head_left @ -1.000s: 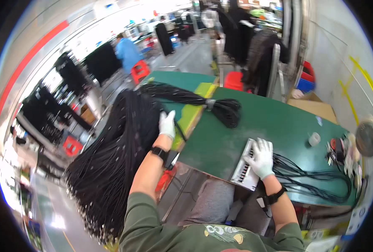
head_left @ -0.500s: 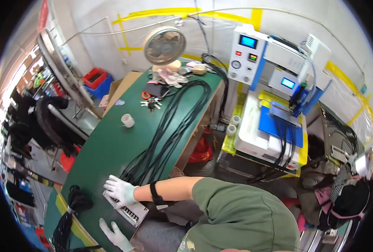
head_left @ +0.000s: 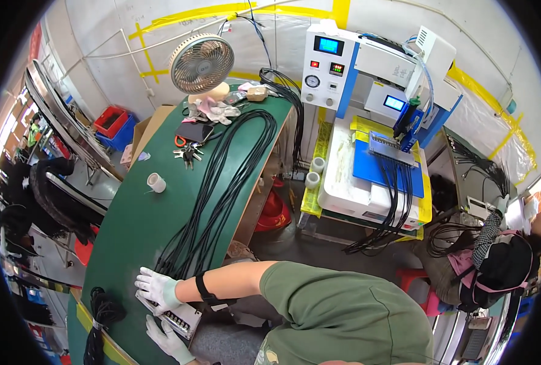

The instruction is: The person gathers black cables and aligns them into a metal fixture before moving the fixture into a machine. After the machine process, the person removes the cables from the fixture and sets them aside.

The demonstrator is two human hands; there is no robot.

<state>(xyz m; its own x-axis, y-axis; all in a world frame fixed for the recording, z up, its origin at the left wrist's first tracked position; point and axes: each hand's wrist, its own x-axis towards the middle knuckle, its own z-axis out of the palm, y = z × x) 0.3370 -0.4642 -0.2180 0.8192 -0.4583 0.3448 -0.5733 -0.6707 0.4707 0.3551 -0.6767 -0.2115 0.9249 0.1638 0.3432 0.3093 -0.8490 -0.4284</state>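
A pale metal fixture (head_left: 185,320) with a row of dark slotted parts lies at the near edge of the green table. My white-gloved right hand (head_left: 158,288) rests over its far left end, fingers stretched and slightly apart, covering that end. Beside the fixture's near side is my gloved left hand (head_left: 167,342), fingers apart with nothing visible in them; whether it touches the fixture I cannot tell. Long black cables (head_left: 212,194) run over the table, their near ends by my right hand. A tied bundle of black cable (head_left: 103,310) lies at the lower left.
The green table (head_left: 124,225) also bears a white spool (head_left: 156,182), keys (head_left: 188,153), a phone (head_left: 194,131), gloves (head_left: 216,111) and a fan (head_left: 202,64). At right stands a white-and-blue machine (head_left: 374,182) holding a cable-filled fixture. A person (head_left: 495,267) sits at far right.
My left hand has moved up toward the fixture's near side. My right hand stays over the fixture's end. The whole view has shifted, so the scene sits further left and slightly higher.
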